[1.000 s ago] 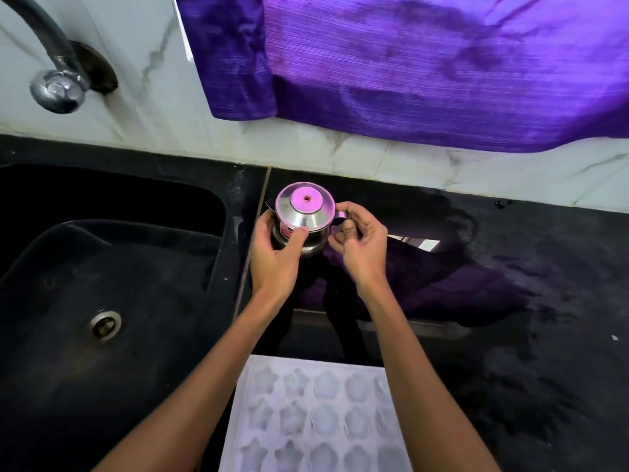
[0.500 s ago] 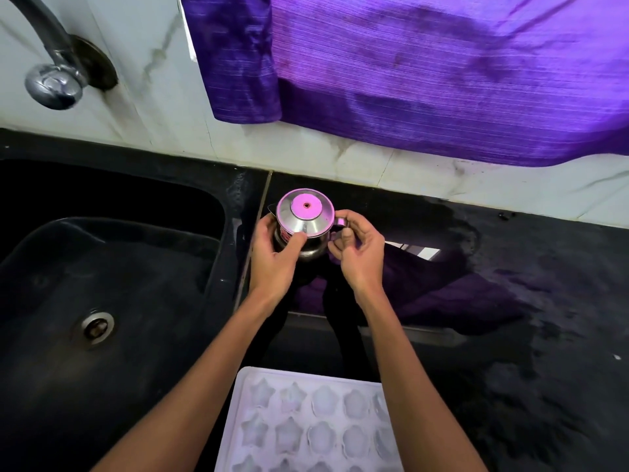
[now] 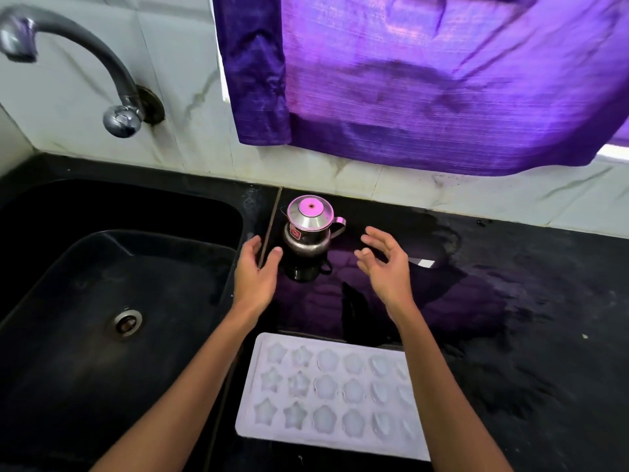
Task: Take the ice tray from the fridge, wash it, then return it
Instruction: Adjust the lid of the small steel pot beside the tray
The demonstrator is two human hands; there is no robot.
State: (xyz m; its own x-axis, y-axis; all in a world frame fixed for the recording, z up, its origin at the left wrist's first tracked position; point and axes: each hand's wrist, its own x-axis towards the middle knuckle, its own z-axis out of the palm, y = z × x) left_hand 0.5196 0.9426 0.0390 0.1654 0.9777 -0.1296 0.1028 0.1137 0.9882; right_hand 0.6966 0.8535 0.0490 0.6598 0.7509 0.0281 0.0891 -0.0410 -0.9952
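A white ice tray (image 3: 326, 393) with star and flower shaped cells lies flat on the black counter near me, between my forearms. My left hand (image 3: 257, 270) is open just left of a small steel pot (image 3: 308, 233) with a lid, its thumb close to the pot's side. My right hand (image 3: 384, 264) hovers open to the right of the pot, fingers spread, holding nothing. Neither hand touches the tray.
A black sink (image 3: 112, 301) with a round drain (image 3: 126, 322) fills the left. A curved tap (image 3: 85, 63) sticks out of the marble wall above it. A purple cloth (image 3: 425, 80) hangs over the wall. The black counter (image 3: 527, 318) on the right looks wet.
Both hands have let go of the steel pot and drawn back from it, fingers spreading. The view has tilted up and back, so more of the tray and tap shows.
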